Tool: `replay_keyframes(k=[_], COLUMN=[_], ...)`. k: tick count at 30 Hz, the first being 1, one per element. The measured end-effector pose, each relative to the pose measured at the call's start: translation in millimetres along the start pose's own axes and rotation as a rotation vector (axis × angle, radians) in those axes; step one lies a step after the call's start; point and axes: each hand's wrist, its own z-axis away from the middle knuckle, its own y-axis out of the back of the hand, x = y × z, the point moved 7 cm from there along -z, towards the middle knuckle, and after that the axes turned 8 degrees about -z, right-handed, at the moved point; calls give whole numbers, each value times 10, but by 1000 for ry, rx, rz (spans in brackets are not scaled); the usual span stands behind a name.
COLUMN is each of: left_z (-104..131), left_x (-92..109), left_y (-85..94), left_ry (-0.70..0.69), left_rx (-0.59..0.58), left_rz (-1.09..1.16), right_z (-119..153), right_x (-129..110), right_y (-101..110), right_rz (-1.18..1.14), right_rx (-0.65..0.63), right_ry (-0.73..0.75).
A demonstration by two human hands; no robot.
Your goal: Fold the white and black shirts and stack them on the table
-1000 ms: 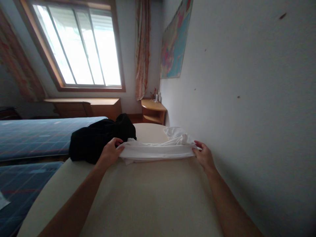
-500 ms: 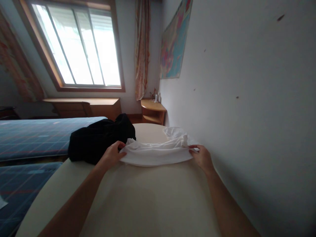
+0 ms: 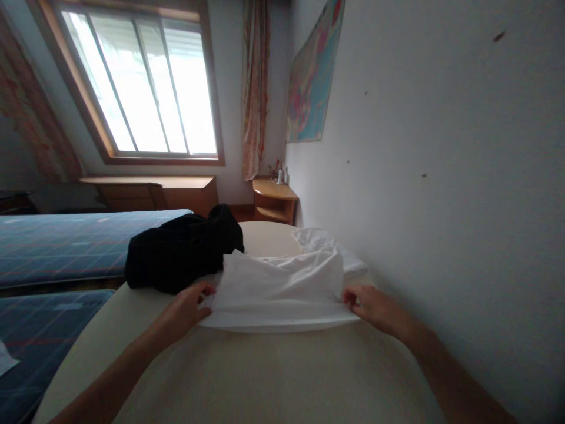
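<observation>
A white cloth garment [image 3: 282, 291] lies across the pale round table [image 3: 273, 371], its near edge stretched between my two hands. Its exact kind I cannot make out. My left hand [image 3: 188, 309] pinches the near left corner between thumb and fingers. At the near right corner, my right hand [image 3: 375, 306] grips the fabric with bent fingers. Behind the stretched part, more white fabric [image 3: 322, 240] lies bunched toward the wall. A crumpled black cloth [image 3: 183, 253] sits on the table's left side, just beyond my left hand.
The white wall [image 3: 463, 235] rises close along the table's right side. Beds with blue plaid mattresses [image 3: 66, 247] stand on the left. A wooden corner shelf [image 3: 276, 191] and a desk [image 3: 185, 188] are at the back, below the window [image 3: 145, 88].
Both hands have come nearer to me and farther apart, drawing the white garment's edge along. More of its cloth now lies spread flat. The black cloth stays in place.
</observation>
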Motion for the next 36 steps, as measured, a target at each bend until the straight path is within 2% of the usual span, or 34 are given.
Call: replay_keyframes(k=[2, 4, 6, 8, 10, 12, 14, 17, 22, 26, 28, 31, 33, 36], left_z=[102, 188, 276, 374, 460, 531, 571, 551, 441, 365, 355, 375, 395, 429], left_x=[-44, -43, 54, 240, 453, 629, 747, 844, 898, 850, 816, 800, 804, 824], left_y=[-80, -95, -39, -9, -96, -250, -370, -443, -387, -286, -306, -414, -457, -462], left_ry=[-21, -37, -99, -215, -349, -443, -485, -502, -517, -477, -459, -458, -457, -489], left_rx=[-7, 46, 172, 260, 188, 29, -81, -136, -136, -4, 25, -15, -26, 10], left_rz=[-38, -86, -150, -206, -227, -234, -257, -317, -363, -286, -251, -251, -248, -209], right_z=[119, 196, 241, 274, 308, 346, 375, 376, 310, 258, 242, 219, 194, 136], right_x=[-34, -85, -168, -284, -423, -561, -657, -723, -691, -644, -637, -631, -609, -540], right_y=[-85, -111, -93, -81, -129, -233, -349, -455, -413, -324, -328, -388, -415, -409], right_rz=[87, 168, 237, 249, 194, 125, 106, 143, 105, 102, 122, 127, 97, 37], right_rx=[-31, -4, 53, 96, 71, -3, -72, -101, -69, 22, 38, -2, -11, 44], right_ry=[10, 22, 44, 92, 174, 270, 336, 383, 342, 304, 303, 293, 255, 165])
